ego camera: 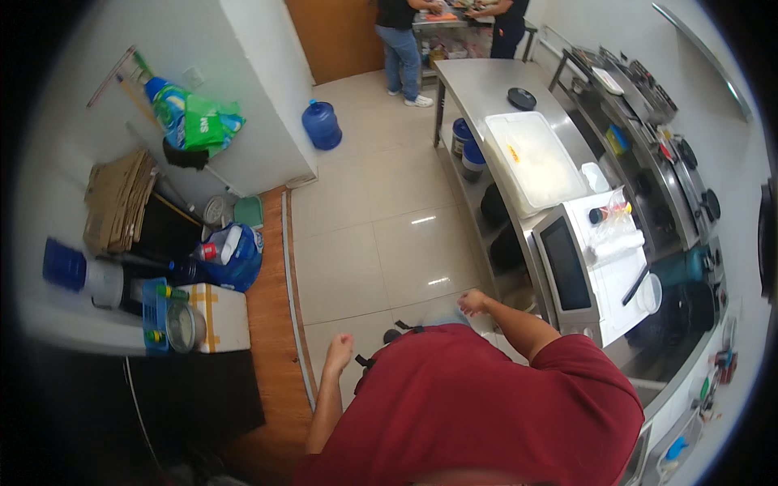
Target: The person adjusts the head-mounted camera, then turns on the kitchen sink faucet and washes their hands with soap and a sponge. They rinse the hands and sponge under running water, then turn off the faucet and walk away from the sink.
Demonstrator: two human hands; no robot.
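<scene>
My left hand (pixel 341 351) hangs over the tiled floor with its fingers curled in, and nothing shows in it. On the other side of my body, my right hand (pixel 473 302) is also loosely closed, with nothing seen in it. The nearest thing to my right hand is a steel work table (pixel 465 82). A microwave oven (pixel 568 258) stands at its near end, with a plastic bag roll (pixel 617 246) and a black-handled utensil (pixel 636 284) on top. Behind the microwave, a large lidded white tub (pixel 535 159) rests on the table.
A blue water jug (pixel 322 126) stands on the floor by the wall corner. Folded cardboard (pixel 118 200), a foam box (pixel 219 319) and a blue bag (pixel 240 261) line the left. Two people work at a far table. Steel shelving (pixel 644 152) runs along the right wall.
</scene>
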